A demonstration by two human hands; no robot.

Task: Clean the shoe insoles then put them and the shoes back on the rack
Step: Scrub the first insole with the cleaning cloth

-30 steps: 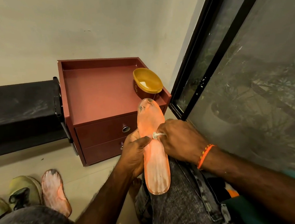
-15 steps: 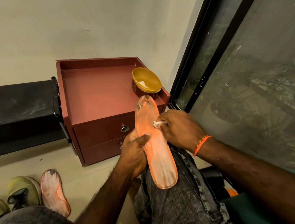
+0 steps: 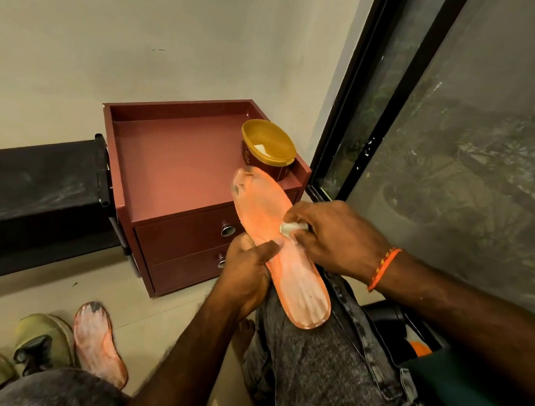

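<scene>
The fingers (image 3: 296,215) of the right hand (image 3: 333,236) curl around a small white wad (image 3: 289,227) and press it against the orange insole (image 3: 272,234) near its middle. The left hand (image 3: 246,272) grips the same insole from its left edge, thumb laid across the top face and the other fingers wrapped underneath. The insole lies lengthwise on the person's right knee (image 3: 315,354), clad in grey denim, its heel end near the person and its toe end tilted up toward the red drawer unit (image 3: 177,184). Its surface is streaked with a whitish film over the heel half, and the toe tip carries dark grey smudges.

The toe end overlaps the front edge of the drawer unit and partly hides a yellow tub (image 3: 268,147) that stands at the unit's right front corner; something white sits inside the tub. Gold marks on the tub's dark side are too small to read. Left of the drawer unit, touching it, runs a black rack (image 3: 33,197). On the floor in front of the unit and to its left lies a second orange insole (image 3: 99,344), also filmed white with a grey toe, just beside an olive shoe (image 3: 42,339). Right of the unit stands a dark-framed window (image 3: 449,154). An orange thread band (image 3: 383,268) circles the right wrist.
</scene>
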